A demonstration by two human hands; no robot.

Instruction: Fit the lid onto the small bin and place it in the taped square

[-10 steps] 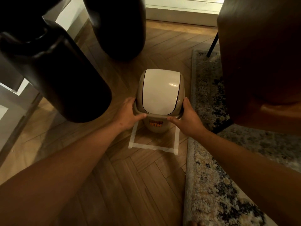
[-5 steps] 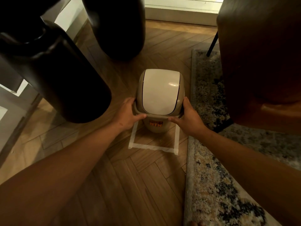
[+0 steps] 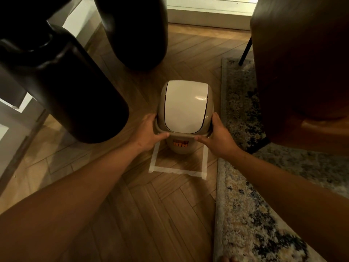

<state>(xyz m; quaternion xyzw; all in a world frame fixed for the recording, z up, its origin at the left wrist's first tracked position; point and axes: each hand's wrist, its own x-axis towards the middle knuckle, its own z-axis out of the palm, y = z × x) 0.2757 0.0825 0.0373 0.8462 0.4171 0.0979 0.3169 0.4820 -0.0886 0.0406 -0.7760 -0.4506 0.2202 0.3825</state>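
Nothing has shifted over the last second: left hand (image 3: 148, 132) and right hand (image 3: 217, 138) still clasp the lid (image 3: 184, 107) rim, bin (image 3: 180, 146) seated at frame centre within the taped square (image 3: 178, 170), so release remains.

lidded bin (image 3: 181, 146), both hands (image 3: 146, 132) gripping

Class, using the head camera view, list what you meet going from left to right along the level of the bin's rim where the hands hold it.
Large dark cylinder → left hand → small bin with its lid → right hand → patterned rug → brown chair.
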